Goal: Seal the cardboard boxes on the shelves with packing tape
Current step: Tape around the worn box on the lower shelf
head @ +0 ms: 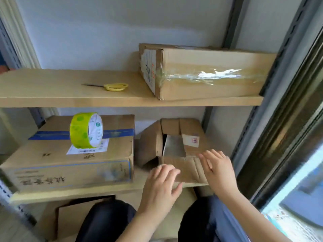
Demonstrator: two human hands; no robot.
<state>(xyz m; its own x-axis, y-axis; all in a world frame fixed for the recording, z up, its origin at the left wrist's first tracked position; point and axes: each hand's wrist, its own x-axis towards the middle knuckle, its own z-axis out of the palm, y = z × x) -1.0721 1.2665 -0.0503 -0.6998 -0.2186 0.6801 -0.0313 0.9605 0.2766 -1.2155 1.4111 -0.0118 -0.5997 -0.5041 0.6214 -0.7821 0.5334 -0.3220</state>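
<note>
Head view: three boxes on two shelves. Upper shelf point(52, 100) carries a taped box point(209, 74) at right, with scissors point(113, 86) lying apart to its left. Lower shelf point(70, 193): a closed box point(70, 163) at left with one tape roll point(85, 131) standing on edge on top; an open box point(174, 151) at right, flaps up, contents unclear. Left hand point(160, 187) and right hand point(218, 170) rest spread flat on its front flap, fingers point(208, 160) straight, holding nothing. The tape roll is well left of both hands.
</note>
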